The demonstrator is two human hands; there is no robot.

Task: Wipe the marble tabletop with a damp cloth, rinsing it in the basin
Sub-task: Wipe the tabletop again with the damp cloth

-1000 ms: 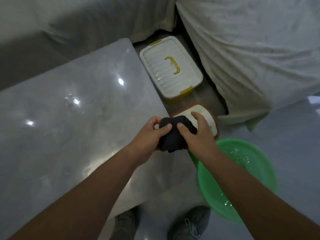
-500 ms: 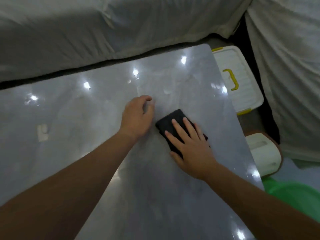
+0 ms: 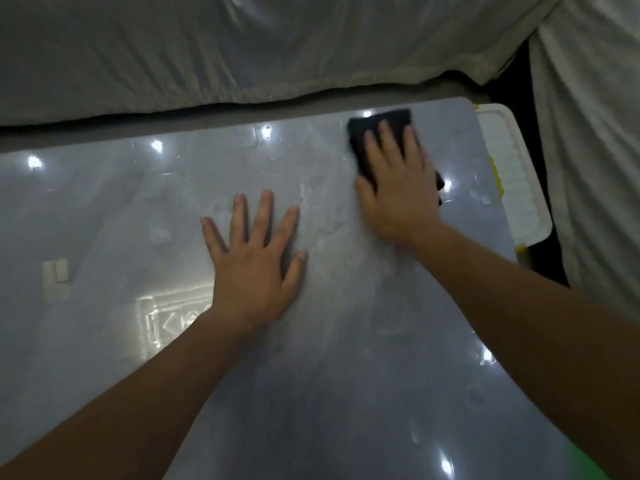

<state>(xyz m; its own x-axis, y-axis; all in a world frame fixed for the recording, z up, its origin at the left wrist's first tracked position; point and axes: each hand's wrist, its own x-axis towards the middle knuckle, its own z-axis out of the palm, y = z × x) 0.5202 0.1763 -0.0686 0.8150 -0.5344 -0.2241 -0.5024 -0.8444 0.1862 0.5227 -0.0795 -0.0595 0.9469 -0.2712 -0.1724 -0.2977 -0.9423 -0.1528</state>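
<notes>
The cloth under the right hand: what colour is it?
Black, plain, no visible pattern; the cloth shows only in the head view.

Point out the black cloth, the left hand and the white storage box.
black cloth (image 3: 391, 120), head view, on its bare far edge beyond the fingertips.
left hand (image 3: 254, 268), head view, on the back of the hand.
white storage box (image 3: 519, 188), head view, on its ribbed lid.

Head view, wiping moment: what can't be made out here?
- Black cloth: mostly hidden under the right hand, both motion-blurred.
- Green basin: cut off by the bottom edge; water unseen.
- White bin: partly behind the tabletop edge.
- Tabletop wetness: glare hides it.
</notes>
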